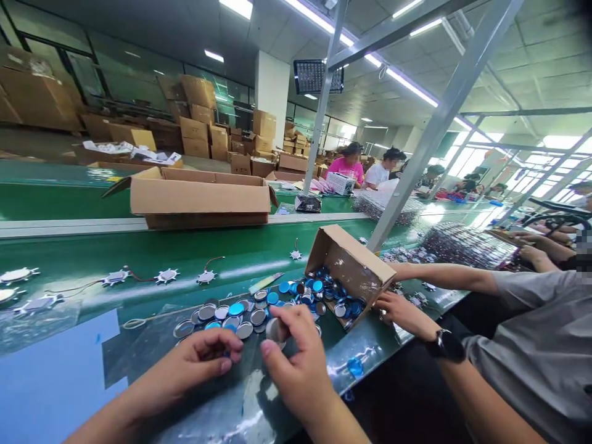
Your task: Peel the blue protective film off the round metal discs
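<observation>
My left hand [203, 359] is pinched around a small round piece, partly hidden by the fingers, with a blue edge showing. My right hand [296, 351] grips a silver metal disc [275, 330] between thumb and fingers. Just beyond both hands, a loose pile of round silver and blue metal discs [245, 311] is spread over the green conveyor belt [152, 277]. The pile spills from a tipped cardboard box [349, 271]. A co-worker's hand [402, 312], wearing a black watch, rests against that box.
Star-shaped metal pieces with thin wires [166, 275] lie on the belt to the left. A large open carton [198, 198] sits on the belt behind. A heap of bagged parts [467, 245] lies to the right. Co-workers sit along the line, with stacked cartons farther back.
</observation>
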Tool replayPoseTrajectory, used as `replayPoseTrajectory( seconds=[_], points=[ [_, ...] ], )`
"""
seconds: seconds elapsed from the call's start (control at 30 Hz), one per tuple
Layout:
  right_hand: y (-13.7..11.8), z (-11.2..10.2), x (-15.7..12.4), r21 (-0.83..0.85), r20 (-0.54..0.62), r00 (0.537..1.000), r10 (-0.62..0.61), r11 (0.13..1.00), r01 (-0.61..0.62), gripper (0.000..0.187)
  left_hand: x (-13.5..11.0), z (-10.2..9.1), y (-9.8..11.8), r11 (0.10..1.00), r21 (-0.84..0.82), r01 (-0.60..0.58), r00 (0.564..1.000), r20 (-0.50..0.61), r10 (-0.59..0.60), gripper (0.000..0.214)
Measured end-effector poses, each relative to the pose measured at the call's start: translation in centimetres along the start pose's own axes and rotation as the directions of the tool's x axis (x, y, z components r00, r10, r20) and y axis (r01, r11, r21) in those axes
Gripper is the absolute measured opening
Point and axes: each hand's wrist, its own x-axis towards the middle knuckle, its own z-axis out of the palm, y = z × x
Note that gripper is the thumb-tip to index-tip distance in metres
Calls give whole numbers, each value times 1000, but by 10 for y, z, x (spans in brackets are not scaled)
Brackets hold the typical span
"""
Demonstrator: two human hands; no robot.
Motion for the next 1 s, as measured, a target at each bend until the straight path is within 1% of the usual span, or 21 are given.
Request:
replayPoseTrajectory(
  seconds=[0.03,0.07,0.13,0.17,0.2,0.23,0.27,0.33,0.37,0.43,0.5,0.53,0.57,0.6,0.67,0.7,0.73,0.77,0.83,0.9,1.0],
  points=[
    [2,-17,-9,-49,-13,1000,-2,999,1,36,1,-5,2,999,48,-6,999,-48,8,23],
    [6,-35,-20,-162,-38,999,-2,987,-5,36,3,-10,4,996,87,-14,995,-95,22,23],
    [24,-72,-46,-408,-78,996,50,910,-77,36,5,-21,11,980,198,-24,981,-183,61,25],
    [36,-89,-58,-509,-120,987,109,847,-155,38,6,-26,15,957,290,-17,967,-239,90,27],
    [49,-105,-69,-616,-167,964,205,742,-265,42,8,-31,18,910,414,12,952,-284,117,30],
    [63,-117,-77,-718,-222,916,334,580,-385,45,9,-35,21,835,547,61,939,-314,137,34],
    [75,-128,-81,-745,-257,886,386,505,-437,47,10,-40,24,738,664,123,933,-330,142,39],
    [95,-140,-83,-785,-286,838,464,388,-483,49,11,-47,26,548,811,205,939,-321,124,43],
    [102,-143,-81,-795,-287,827,483,361,-487,50,9,-50,27,484,846,224,942,-315,116,42],
    [109,-145,-76,-816,-290,808,513,309,-489,57,1,-52,28,393,883,257,934,-331,133,38],
    [110,-145,-75,-827,-290,795,533,278,-489,66,-13,-47,29,292,909,298,912,-361,193,44],
    [109,-145,-77,-833,-285,799,530,276,-480,70,-20,-42,30,249,918,308,905,-364,222,46],
    [108,-144,-80,-842,-278,821,499,285,-459,71,-26,-35,30,216,927,307,903,-355,242,46],
    [106,-141,-85,-857,-258,866,428,313,-410,68,-31,-26,31,189,936,297,906,-339,253,44],
    [96,-130,-92,-887,-150,980,131,420,-191,56,-33,-7,30,156,960,235,930,-268,251,38],
    [89,-121,-95,-878,-63,997,-49,477,-32,49,-31,1,29,147,970,191,944,-223,242,34],
    [79,-111,-96,-841,19,977,-212,525,130,43,-26,8,27,142,978,155,954,-185,235,34],
    [68,-99,-96,-777,86,938,-335,568,273,38,-21,14,26,139,980,139,959,-169,229,36],
    [44,-75,-93,-632,131,875,-466,640,436,29,-10,18,22,143,980,137,960,-167,226,35],
    [24,-56,-89,-523,97,860,-500,710,472,21,-3,17,21,165,976,143,957,-179,227,31],
    [7,-43,-86,-454,63,880,-471,772,445,18,-3,18,24,224,965,136,948,-192,255,31]
  ],
)
